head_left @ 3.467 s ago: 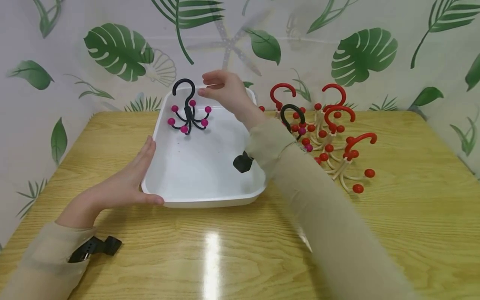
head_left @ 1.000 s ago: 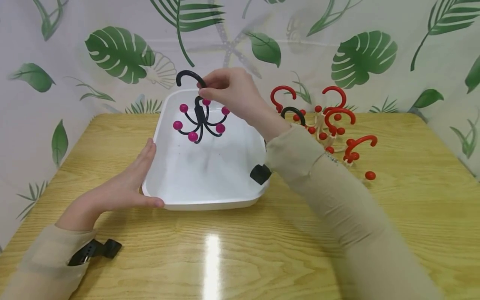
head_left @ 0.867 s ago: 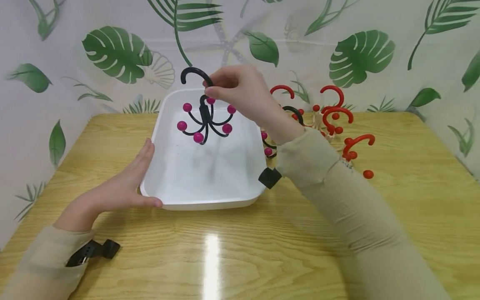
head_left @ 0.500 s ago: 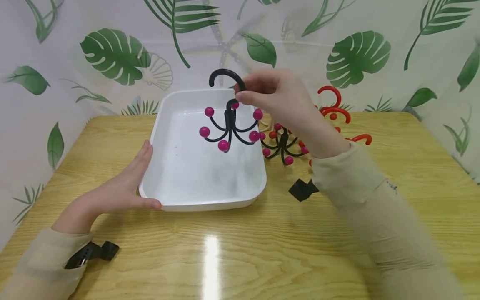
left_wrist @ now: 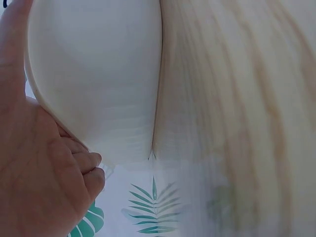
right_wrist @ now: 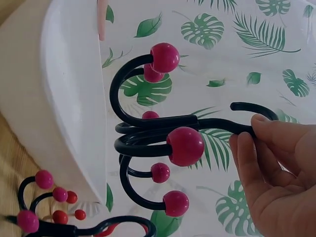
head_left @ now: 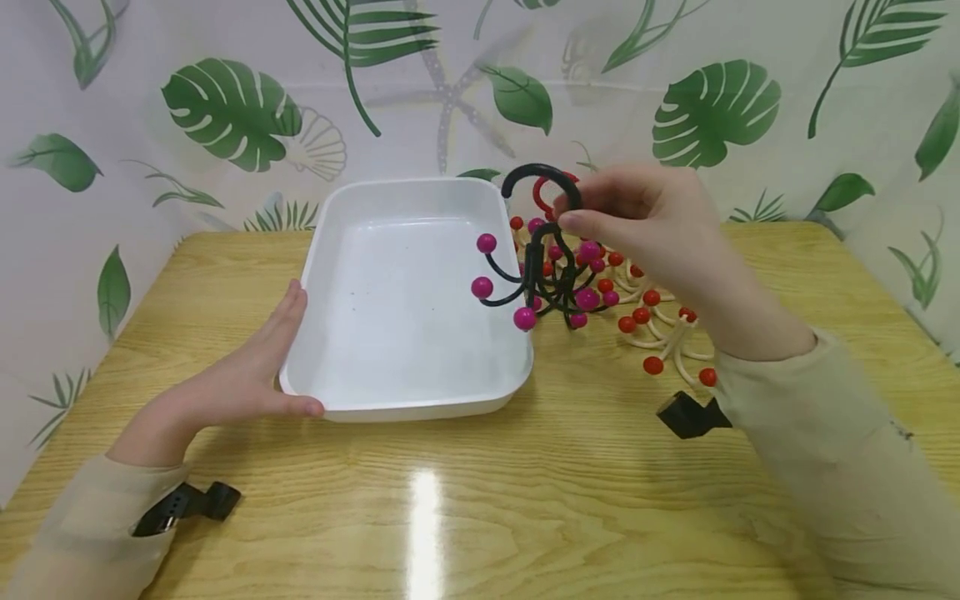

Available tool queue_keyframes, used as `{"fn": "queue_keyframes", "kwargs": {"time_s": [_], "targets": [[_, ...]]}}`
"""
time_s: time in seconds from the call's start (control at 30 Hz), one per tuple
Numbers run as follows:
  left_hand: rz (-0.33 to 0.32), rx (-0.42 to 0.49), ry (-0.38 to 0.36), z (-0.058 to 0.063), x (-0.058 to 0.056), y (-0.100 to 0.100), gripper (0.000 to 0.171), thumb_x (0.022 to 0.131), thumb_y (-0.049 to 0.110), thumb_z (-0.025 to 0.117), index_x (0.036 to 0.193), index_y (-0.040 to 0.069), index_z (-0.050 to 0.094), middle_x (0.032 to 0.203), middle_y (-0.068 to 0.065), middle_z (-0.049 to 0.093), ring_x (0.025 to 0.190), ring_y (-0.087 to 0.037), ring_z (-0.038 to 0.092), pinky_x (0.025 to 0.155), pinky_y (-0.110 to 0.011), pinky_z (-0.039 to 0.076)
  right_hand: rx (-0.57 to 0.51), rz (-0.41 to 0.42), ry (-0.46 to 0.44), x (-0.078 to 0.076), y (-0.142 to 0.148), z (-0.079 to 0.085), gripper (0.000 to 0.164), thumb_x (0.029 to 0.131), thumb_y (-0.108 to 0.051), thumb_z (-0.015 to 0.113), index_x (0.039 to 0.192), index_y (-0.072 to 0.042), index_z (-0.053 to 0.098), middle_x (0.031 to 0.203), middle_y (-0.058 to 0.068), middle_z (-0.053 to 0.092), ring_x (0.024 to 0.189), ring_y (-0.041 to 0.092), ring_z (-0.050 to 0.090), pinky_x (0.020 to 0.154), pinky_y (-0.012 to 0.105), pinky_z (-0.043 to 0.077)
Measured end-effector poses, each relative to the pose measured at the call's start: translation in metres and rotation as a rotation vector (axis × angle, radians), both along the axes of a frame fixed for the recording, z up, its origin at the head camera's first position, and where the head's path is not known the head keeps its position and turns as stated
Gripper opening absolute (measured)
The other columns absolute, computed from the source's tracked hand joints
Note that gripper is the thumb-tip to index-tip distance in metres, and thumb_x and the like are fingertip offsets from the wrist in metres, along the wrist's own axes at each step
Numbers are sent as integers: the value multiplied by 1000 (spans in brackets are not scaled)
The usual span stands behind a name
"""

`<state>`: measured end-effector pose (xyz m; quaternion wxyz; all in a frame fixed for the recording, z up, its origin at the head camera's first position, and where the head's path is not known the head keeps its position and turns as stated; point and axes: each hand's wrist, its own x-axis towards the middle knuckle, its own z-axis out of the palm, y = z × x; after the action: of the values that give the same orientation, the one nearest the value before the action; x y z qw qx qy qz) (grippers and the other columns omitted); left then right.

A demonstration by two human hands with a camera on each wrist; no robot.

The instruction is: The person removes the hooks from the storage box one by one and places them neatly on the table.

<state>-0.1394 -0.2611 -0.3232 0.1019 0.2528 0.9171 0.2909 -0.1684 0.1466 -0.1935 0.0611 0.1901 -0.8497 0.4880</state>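
Observation:
My right hand (head_left: 660, 225) pinches the curved neck of a black multi-arm hook (head_left: 533, 271) with pink ball tips. It hangs upright over the right rim of a white tray (head_left: 405, 333). In the right wrist view, thumb and fingers meet on the neck below the hook's open curve, and the arms spread sideways. My left hand (head_left: 232, 383) rests against the tray's near left corner, fingers along the outer left side, thumb at the front rim. A second black hook (right_wrist: 49, 228) with pink balls lies beside the tray's right side, partly behind the held one in the head view.
Several cream multi-arm hooks (head_left: 678, 337) with red ball tips stand in a cluster right of the tray, partly hidden by my right hand. The wooden table (head_left: 337, 517) meets a leaf-patterned backdrop (head_left: 247, 192) at its back edge.
My right hand has taken the black hook by its neck, lifted it from the tray and carried it right, past the tray's right rim. My left hand stays at the tray's corner.

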Motion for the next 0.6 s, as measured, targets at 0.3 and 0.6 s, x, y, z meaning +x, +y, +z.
{"fn": "queue_keyframes", "kwargs": {"time_s": [0.3,0.6], "targets": [[-1,1,-1,-2,-1,-1,134,70,49,81,148,5,-19,154,-8,-26,142,-32,-13,108,-61,13,63,-61,-30,12,30,-6,26,88,-21,70,109,-5,70,93,-1,70,83,16,65,68,20,50],[-7,-1,-3,-2,-1,-2,134,71,50,80,148,4,-19,154,-9,-26,142,-32,-14,109,-60,12,145,-131,-71,18,51,-21,30,87,-27,71,109,-6,70,92,-6,71,82,15,65,64,20,48]]}}
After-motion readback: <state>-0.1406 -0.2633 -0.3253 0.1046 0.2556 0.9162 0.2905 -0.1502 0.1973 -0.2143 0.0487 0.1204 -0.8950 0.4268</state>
